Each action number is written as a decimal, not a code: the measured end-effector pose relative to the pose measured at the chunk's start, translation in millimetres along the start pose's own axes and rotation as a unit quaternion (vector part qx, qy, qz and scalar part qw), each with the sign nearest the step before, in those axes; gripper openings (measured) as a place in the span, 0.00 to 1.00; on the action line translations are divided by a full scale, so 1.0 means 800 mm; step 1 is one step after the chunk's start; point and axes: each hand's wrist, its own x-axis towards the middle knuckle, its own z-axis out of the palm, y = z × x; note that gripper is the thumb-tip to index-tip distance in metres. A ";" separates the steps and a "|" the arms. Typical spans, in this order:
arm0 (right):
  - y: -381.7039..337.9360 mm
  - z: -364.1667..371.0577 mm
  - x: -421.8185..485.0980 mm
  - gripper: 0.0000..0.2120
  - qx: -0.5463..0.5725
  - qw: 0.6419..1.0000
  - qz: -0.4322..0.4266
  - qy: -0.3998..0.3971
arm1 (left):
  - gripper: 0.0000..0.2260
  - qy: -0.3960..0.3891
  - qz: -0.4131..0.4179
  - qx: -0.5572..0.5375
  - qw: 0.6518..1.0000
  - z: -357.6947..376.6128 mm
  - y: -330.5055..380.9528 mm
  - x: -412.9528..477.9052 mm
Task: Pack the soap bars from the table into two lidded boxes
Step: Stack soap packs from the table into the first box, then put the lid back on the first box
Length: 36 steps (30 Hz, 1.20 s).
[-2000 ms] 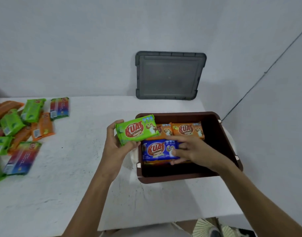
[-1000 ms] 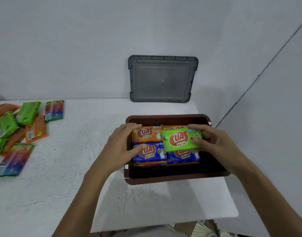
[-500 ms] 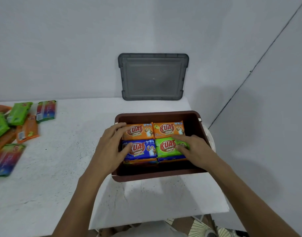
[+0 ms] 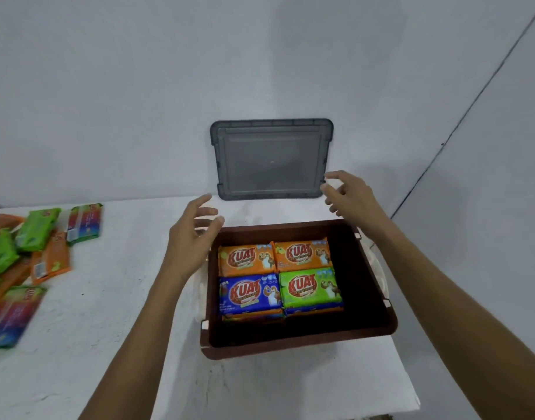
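A brown box (image 4: 372,330) stands on the white table (image 4: 108,344) at its right end. Inside lie two orange soap bars (image 4: 245,259), a blue soap bar (image 4: 249,294) and a green soap bar (image 4: 310,287) on top of lower bars. A grey lid (image 4: 270,159) leans upright against the wall behind the box. My left hand (image 4: 193,237) hovers open above the box's far left corner. My right hand (image 4: 351,197) is raised, open, with its fingertips close to the lid's lower right corner. Neither hand holds anything.
A pile of loose soap bars (image 4: 35,234) in green, orange and multicoloured wrappers lies at the table's left edge. The table's right edge runs just past the box, close to the side wall. A pale round object (image 4: 380,269) shows behind the box's right wall.
The green bar passed from my left hand to my right and went into the box's front right spot. Both hands have since let go and risen toward the lid.
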 end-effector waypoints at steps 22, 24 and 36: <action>0.033 0.008 0.147 0.29 0.387 0.881 0.257 -0.087 | 0.33 -0.077 -0.265 -0.225 0.934 0.024 0.003 0.183; 0.031 -0.005 0.128 0.30 0.396 0.885 0.228 -0.091 | 0.34 -0.060 -0.235 -0.227 0.943 0.007 0.010 0.160; 0.020 -0.063 -0.055 0.09 0.262 0.952 0.091 -0.129 | 0.09 -0.036 -0.112 -0.126 0.985 -0.050 0.043 -0.031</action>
